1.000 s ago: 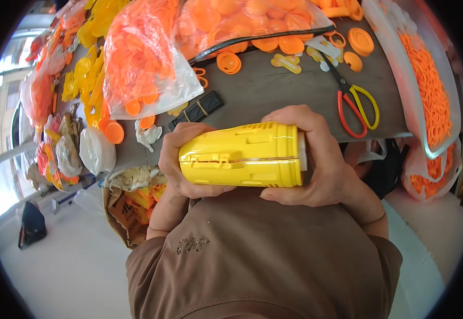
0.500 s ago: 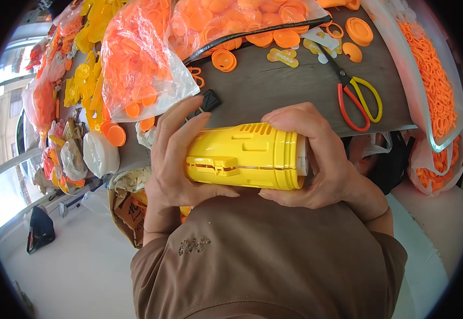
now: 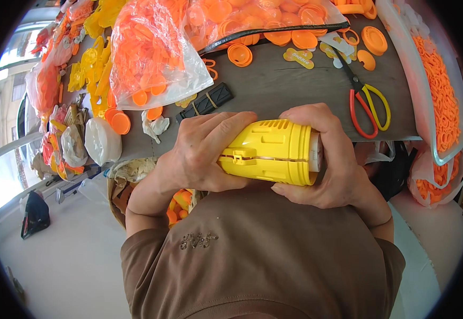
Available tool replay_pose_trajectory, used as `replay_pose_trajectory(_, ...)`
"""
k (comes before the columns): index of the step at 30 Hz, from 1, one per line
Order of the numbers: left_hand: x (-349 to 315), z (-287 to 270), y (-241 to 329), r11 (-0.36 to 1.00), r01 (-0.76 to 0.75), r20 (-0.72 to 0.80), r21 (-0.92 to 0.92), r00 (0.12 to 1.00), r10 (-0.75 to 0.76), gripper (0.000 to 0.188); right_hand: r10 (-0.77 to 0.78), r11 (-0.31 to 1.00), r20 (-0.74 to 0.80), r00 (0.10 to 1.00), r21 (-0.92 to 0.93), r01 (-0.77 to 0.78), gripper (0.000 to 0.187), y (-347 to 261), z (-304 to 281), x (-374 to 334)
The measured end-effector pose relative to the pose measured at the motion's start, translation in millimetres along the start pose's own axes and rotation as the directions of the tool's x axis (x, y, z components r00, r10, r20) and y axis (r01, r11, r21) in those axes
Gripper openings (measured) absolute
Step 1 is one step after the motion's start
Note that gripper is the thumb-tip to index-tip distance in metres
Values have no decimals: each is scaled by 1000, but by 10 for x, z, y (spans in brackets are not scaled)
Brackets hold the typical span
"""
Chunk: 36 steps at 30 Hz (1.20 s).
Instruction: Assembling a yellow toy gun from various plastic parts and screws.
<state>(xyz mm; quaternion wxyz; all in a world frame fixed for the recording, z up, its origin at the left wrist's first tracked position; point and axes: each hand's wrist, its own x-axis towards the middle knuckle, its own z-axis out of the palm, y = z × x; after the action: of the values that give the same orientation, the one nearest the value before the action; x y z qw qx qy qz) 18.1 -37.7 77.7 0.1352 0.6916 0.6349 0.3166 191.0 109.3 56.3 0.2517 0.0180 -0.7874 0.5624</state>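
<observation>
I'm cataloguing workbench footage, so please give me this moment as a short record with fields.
Held object: yellow cylinder, lying sideways
Left hand: wrapped around its left end
Right hand: gripping its right end, near a pale end piece
Table: scissors, banded black piece, clear bag of orange parts
Far right: translucent container of orange pieces

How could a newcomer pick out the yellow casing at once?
Start at the brown shirt. Above it, the left hand and right hand grip the yellow casing. Its barrel-like shape and lengthwise seam set it apart from the yellow pieces farther left.
</observation>
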Motion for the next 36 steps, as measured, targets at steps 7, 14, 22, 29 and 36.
replay_pose_trajectory(7, 0, 4, 0, 994, -32, -46, 107, 998, 37, 69, 103, 994, 46, 994, 24, -105, 80, 1, -11, 28)
replay_pose_trajectory(14, 29, 16, -54, 996, -50, -23, 72, 998, 52, 69, -46, 997, -31, 998, -68, 44, 75, 22, 24, 87)
replay_pose_trajectory(22, 61, 11, -68, 992, 115, 35, -57, 993, -113, 71, 45, 992, -14, 999, -117, -46, 73, -45, 46, 218)
replay_pose_trajectory(29, -245, 154, -136, 409, 443, 112, -798, 775, -622, 86, 165, 981, -13, 986, 109, -163, 80, -60, -100, 338)
replay_pose_trajectory(36, -467, 187, -266, 327, 282, 9, -902, 770, -638, 95, 352, 923, 82, 933, 138, -360, 49, 109, -181, 149)
